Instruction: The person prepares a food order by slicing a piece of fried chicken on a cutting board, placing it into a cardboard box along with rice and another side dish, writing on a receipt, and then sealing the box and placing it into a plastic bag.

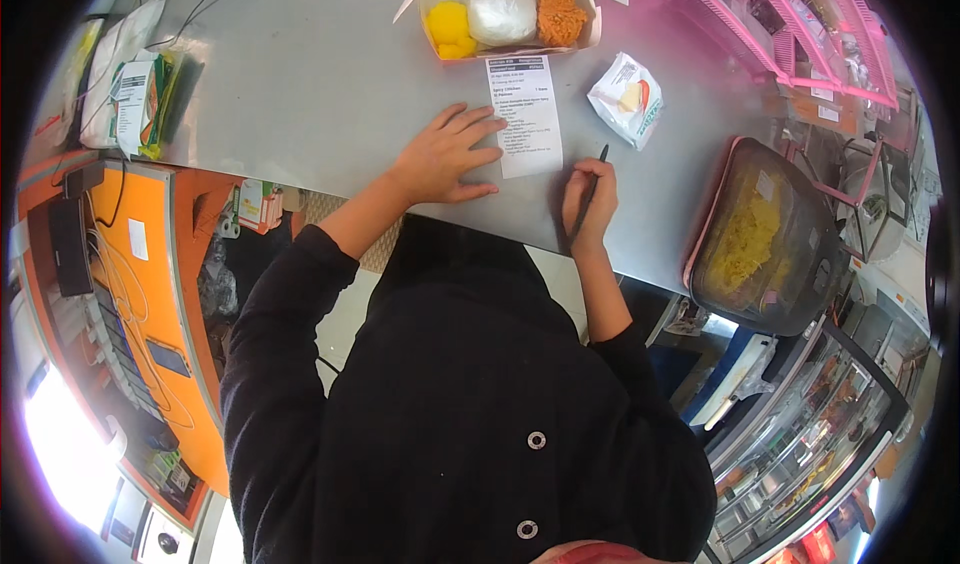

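Observation:
My left hand lies flat with fingers spread, its fingertips on the left edge of a printed paper slip. In my right hand is a dark pen, held upright-slanting just right of the slip's lower end. Beyond the slip sits an open paper food box. It holds a yellow food portion, a white wrapped bundle and a piece of fried chicken. A white printed sachet rests on the steel table to the right of the slip.
Pink plastic racks stand at the far right. Nearer is a dark-lidded container with yellow food inside. Plastic-wrapped packets with a slip lie at the far left. Below them, an orange counter carries a phone and cables.

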The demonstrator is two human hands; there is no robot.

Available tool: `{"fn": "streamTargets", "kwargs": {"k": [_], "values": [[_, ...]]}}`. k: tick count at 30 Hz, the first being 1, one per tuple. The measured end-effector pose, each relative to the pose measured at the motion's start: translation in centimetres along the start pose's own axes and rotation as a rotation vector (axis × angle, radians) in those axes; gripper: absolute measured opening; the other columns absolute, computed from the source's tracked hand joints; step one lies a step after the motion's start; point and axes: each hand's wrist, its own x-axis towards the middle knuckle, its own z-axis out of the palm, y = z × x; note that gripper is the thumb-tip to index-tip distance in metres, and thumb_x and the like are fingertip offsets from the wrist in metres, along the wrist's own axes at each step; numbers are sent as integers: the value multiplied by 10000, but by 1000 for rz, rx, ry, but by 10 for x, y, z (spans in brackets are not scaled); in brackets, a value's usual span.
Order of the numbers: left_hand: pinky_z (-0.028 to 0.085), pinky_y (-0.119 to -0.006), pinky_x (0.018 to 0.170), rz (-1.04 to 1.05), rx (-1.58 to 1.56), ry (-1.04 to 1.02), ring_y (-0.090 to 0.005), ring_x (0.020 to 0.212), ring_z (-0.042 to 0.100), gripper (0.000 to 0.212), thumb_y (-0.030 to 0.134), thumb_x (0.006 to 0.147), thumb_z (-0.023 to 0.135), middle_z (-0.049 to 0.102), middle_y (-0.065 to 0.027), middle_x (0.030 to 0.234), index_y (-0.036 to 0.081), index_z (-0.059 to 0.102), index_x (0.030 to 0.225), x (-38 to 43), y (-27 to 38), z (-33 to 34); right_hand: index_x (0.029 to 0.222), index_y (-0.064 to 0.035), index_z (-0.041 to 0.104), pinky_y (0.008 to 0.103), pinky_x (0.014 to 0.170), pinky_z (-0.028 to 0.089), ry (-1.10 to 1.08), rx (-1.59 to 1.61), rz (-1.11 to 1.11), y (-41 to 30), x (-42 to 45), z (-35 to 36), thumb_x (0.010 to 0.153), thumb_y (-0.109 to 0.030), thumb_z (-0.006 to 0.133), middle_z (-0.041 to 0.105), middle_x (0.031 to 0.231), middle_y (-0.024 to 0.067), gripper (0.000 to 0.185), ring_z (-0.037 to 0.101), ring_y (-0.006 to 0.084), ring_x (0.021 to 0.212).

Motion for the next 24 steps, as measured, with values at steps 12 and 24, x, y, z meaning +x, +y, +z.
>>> {"fn": "streamTargets", "kwargs": {"k": [12,24], "values": [[501,-351,835,-1065,-1746,639,-223,926,628,461,344,931,521,614,-112,1126,4,491,1241,-72,41,-12,699,-76,488,371,686,487,-740,273,-731,-125,14,57,780,-62,649,613,833,118,181,628,256,835],[492,-312,707,-1108,-723,322,-157,775,634,304,247,839,640,679,-114,849,-13,642,997,-250,-41,-291,790,-65,374,270,572,373,-858,533,-532,-385,57,325,786,-163,720,410,679,53,360,369,125,629]]}}
